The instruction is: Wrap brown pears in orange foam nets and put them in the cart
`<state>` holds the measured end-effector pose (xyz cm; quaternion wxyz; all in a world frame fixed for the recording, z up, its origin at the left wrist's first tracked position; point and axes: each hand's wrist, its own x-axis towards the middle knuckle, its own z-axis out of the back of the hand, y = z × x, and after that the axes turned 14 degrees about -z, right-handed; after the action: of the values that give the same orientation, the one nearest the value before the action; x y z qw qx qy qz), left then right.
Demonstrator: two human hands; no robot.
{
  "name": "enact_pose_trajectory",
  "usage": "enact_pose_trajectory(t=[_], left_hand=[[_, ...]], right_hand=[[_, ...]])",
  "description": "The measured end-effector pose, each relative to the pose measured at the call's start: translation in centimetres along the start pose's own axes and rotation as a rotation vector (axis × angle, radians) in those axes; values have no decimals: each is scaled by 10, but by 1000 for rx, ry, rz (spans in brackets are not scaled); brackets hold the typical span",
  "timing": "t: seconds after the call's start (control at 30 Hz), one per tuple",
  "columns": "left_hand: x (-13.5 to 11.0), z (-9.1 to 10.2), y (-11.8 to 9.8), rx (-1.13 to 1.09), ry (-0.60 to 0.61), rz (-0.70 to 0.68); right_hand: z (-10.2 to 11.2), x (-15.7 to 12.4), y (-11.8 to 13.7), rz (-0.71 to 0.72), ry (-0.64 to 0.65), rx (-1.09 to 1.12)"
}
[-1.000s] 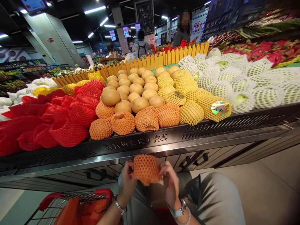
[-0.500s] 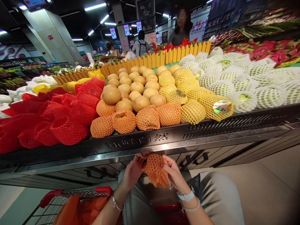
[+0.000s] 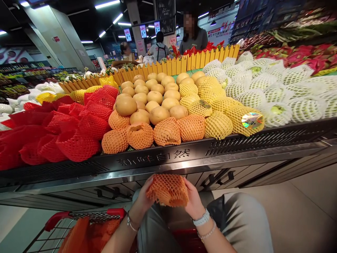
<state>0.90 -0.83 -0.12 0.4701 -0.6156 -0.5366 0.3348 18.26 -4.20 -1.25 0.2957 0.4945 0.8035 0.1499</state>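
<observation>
Supermarket fruit stand, left hand and right hand, grips pinching orange foam net

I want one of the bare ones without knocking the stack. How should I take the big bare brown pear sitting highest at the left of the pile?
Probably from above, fingers around the rounded flanks of the big bare brown pear. It sits atop the orange foam-net-wrapped fruit with its top clear, so a straight lift should disturb neighbours least.
</observation>
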Motion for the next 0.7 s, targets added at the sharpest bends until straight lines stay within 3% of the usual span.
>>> enact_pose_trajectory(t=[0.13,0.2,0.27,0.37,0.43,0.53,0.63,0.7], left_hand=[[-1,2,-5,-191,-17,86],[-2,0,-10,-216,8,89],[-3,-3,-16,-203,30,79],[-2,-5,-21,-171,36,58],[-2,-6,-22,-145,43,55],[-4,-7,-24,-103,98,70],[-7,-14,-29,-60,220,62],[-11,-19,-33,0,302,45]], right_hand=[[0,3,-7,-49,40,-20],[0,3,-10,15,41,-67],[-1,0,-12,190,-79,-105],[-5,-9,-10,539,-376,-185],[-8,-15,-6,625,-435,-310],[-13,-20,1,460,-275,-511],[-15,-18,2,262,-52,-572],[-13,-14,1,194,28,-592]])
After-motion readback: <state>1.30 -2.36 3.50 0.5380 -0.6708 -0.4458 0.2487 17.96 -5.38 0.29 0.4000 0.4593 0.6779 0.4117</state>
